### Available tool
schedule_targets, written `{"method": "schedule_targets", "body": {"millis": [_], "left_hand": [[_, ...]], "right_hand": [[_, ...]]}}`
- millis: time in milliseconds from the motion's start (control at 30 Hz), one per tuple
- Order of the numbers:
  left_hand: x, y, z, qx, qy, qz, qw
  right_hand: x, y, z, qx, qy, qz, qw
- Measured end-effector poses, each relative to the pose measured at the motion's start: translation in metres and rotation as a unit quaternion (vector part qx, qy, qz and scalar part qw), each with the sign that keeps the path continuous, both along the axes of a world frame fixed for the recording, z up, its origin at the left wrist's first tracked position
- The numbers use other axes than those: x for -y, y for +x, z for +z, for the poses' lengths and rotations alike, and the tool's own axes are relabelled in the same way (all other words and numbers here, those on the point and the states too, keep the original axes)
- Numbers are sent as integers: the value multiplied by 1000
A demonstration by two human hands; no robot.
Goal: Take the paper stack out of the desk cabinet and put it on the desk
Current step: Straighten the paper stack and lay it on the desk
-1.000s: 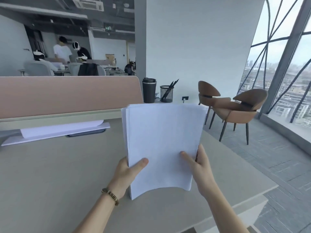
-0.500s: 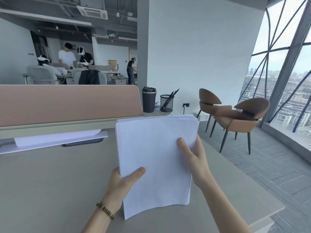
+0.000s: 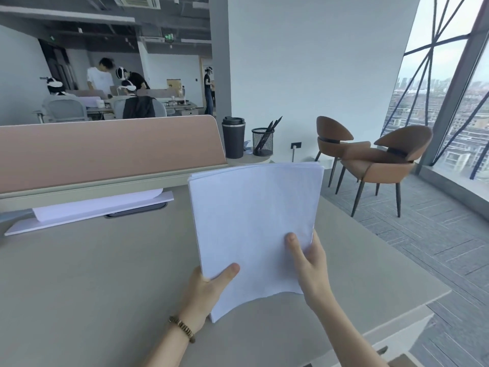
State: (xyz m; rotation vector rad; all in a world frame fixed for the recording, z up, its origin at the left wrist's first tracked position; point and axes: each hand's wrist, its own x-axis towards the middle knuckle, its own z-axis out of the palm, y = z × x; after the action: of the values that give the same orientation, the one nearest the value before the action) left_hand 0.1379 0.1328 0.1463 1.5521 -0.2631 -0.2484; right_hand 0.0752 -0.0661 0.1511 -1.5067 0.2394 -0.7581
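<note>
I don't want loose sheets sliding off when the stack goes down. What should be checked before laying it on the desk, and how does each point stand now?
1. Both hands hold the stack: ok. The left hand and right hand pinch the paper stack near its lower edge.
2. Sheets aligned: not ok; the top edges fan slightly.
3. Stack flat: not ok; it stands tilted and the bottom edge bows.
4. Bare desk below: ok.
5. Clear of the white board and the black tumbler: ok, both lie farther back.
6. Distance from the desk's right edge: cannot tell.
</note>
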Motion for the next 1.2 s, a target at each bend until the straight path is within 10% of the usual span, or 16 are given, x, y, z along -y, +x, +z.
{"method": "schedule_targets", "body": {"millis": [633, 967, 1200], "left_hand": [[108, 62, -9, -153, 112, -15, 982], [218, 113, -36, 116, 370, 76, 919], [264, 145, -49, 149, 470, 114, 862]], "right_hand": [[114, 65, -18, -332, -67, -73, 938], [209, 117, -28, -411, -194, -120, 883], [249, 150, -23, -436, -251, -120, 856]]}}
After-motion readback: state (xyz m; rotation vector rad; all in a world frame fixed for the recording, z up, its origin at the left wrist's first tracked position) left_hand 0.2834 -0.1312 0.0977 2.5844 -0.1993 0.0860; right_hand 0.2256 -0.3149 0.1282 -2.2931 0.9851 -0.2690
